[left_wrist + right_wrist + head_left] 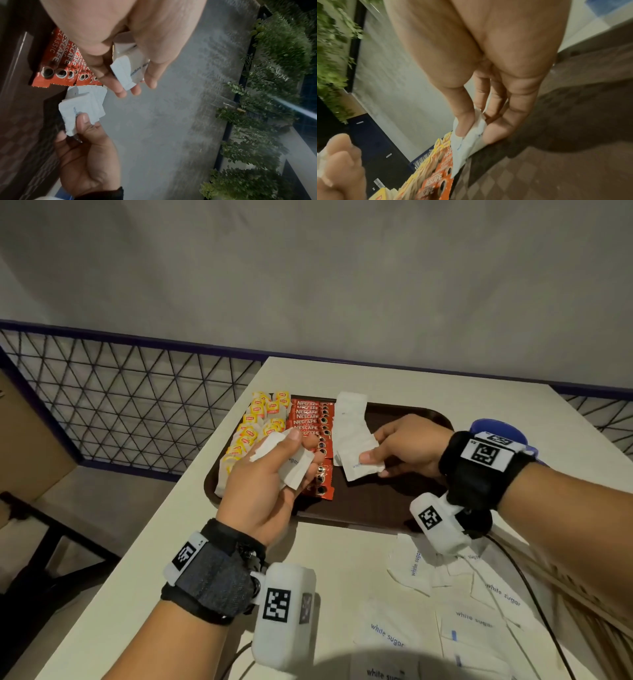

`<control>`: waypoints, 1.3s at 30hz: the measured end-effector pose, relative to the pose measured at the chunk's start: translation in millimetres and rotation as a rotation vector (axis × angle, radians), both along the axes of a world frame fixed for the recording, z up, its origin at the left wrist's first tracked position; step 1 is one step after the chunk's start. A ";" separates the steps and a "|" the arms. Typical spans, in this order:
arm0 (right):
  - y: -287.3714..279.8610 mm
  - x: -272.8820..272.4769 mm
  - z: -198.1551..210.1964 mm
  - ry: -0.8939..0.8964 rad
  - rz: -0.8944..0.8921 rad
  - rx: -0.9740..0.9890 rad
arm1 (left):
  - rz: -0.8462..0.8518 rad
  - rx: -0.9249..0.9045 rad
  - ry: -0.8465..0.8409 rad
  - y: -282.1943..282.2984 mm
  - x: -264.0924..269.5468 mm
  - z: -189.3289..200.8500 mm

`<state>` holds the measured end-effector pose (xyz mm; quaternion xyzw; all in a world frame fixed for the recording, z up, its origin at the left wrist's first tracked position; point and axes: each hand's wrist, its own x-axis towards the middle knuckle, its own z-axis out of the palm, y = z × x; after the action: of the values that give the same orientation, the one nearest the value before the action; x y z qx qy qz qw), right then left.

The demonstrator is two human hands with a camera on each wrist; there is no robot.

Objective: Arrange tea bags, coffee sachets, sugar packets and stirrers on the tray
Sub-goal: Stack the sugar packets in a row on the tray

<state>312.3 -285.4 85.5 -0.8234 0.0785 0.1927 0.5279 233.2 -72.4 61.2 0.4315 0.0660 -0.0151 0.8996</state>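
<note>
A dark brown tray lies on the table and holds yellow tea bags at the left, a column of red coffee sachets and a row of white sugar packets. Above the tray's left part my left hand grips a small bunch of white sugar packets. My right hand pinches one sugar packet between thumb and fingers, low over the near end of the sugar row. The same packet shows in the right wrist view. No stirrers are clearly visible.
Several loose white sugar packets lie on the white table near me. A blue object sits behind my right wrist. A cable runs across the table at the right. A wire mesh fence borders the far left.
</note>
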 end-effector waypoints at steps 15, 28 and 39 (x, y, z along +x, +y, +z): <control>14.9 1.6 -0.7 0.002 0.054 -0.332 | 0.007 0.058 0.007 -2.2 -0.4 -1.8; 12.0 -1.8 -5.7 0.028 0.085 -0.307 | -0.004 0.020 -0.009 -1.5 -2.0 -0.9; 8.9 4.1 -8.9 -0.016 0.077 -0.336 | 0.008 0.011 -0.005 -2.3 -1.1 -0.1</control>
<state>316.5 -276.4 76.6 -0.9041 0.0737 0.1905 0.3755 232.2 -74.7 61.2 0.4364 0.0654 -0.0101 0.8973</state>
